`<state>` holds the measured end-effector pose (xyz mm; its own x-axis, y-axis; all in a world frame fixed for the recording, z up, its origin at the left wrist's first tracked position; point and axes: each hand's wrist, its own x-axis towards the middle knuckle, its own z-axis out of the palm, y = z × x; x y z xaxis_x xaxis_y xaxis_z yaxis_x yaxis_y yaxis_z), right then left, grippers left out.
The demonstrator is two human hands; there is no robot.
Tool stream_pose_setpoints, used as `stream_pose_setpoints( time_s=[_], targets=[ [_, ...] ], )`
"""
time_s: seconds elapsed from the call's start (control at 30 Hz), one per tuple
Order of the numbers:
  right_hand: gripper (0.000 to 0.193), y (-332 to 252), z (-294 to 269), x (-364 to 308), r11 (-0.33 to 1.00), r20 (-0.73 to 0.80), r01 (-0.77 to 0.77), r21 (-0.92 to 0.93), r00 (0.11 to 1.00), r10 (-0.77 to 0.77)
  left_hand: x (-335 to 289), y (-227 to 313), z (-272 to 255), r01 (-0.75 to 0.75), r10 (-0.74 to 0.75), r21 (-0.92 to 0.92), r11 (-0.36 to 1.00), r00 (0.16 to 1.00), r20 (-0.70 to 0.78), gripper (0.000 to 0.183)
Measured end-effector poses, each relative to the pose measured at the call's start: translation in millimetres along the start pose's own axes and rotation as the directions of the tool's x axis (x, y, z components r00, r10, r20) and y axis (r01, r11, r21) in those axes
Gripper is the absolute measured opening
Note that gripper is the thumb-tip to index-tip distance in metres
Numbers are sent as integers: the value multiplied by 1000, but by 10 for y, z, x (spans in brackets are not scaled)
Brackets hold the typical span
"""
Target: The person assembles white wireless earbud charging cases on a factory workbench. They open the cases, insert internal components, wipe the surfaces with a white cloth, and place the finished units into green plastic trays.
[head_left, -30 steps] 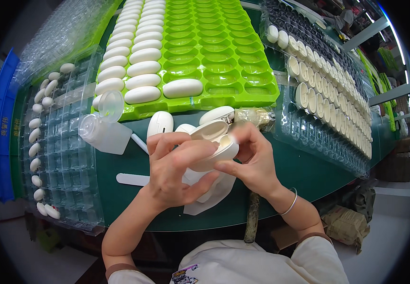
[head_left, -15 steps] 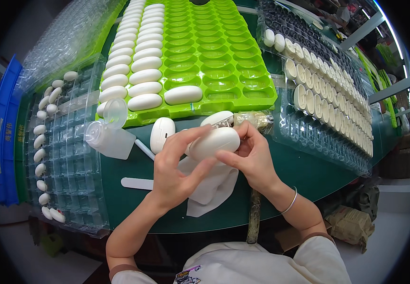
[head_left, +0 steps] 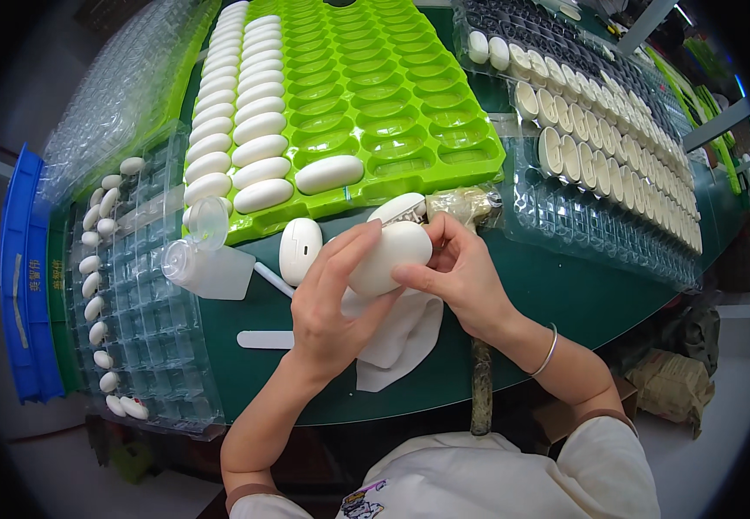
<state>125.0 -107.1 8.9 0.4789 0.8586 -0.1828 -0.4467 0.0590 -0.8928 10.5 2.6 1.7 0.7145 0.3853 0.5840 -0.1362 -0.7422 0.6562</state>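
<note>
The smooth, glossy white oval plastic case point(head_left: 399, 256) sits between the two hands. The left hand point(head_left: 327, 298) is half curled, thumb and fingers closed on its left end; the right hand point(head_left: 468, 275) pinches the opposite end between thumb and bent fingers. It looks light and stiff, probably slippery and easily scuffed; the rounded ends seem the safest hold. Beneath the hands lies a soft white cloth point(head_left: 416, 333). Just beyond the left fingers stands another white oval case point(head_left: 300, 246); left of that hand, a translucent plastic bottle point(head_left: 226, 273).
</note>
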Motion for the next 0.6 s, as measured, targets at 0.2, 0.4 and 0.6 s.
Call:
stream_pose_setpoints(
  time_s=[0.2,0.4,0.6],
  targets=[
    [25,53,6,-11,989,48,127,70,990,-131,-26,-11,-72,211,-199,-192,958,977,80,50],
    [29,94,-46,16,993,72,104,50,992,-107,69,16,-158,656,-436,-752,-62,660,612,50],
    [30,78,-35,34,997,64,67,30,996,-69,63,8,-162,637,-370,-719,-277,620,692,52]
  ],
)
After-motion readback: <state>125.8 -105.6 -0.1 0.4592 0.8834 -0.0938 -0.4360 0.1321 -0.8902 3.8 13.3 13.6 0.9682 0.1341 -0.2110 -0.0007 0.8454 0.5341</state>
